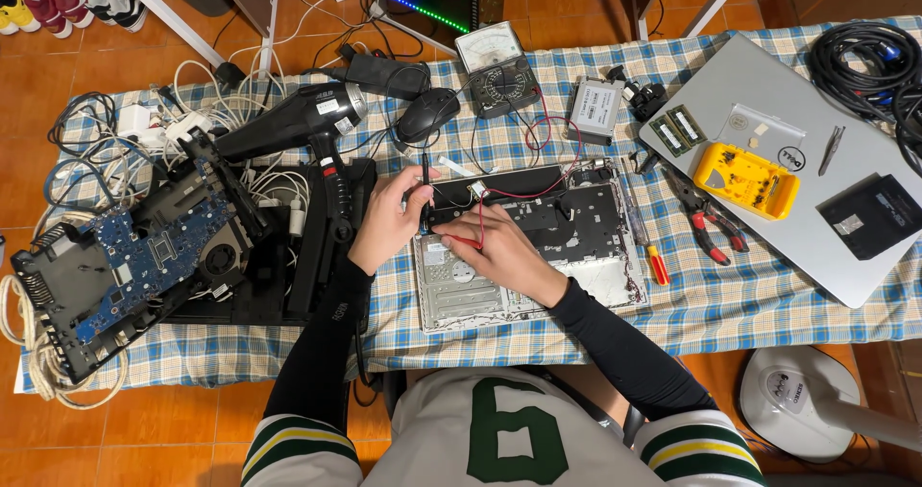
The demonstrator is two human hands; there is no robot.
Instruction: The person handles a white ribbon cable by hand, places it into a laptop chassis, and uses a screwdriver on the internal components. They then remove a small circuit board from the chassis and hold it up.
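An opened laptop base (586,247) lies on the checked cloth in front of me, its black battery (499,191) along the far edge. My left hand (389,220) holds a black test probe (424,184) upright, tip down at the battery's left end. My right hand (499,247) rests on the open base and pinches a red test probe (466,242), its red lead running up toward the analogue multimeter (495,64) at the table's back.
A black hair dryer (288,127) and a stripped chassis with a blue circuit board (144,256) lie left among tangled cables. To the right lie a silver laptop lid (768,189), yellow parts box (746,180), red-handled pliers (711,232) and a screwdriver (645,242). A mouse (427,112) sits behind.
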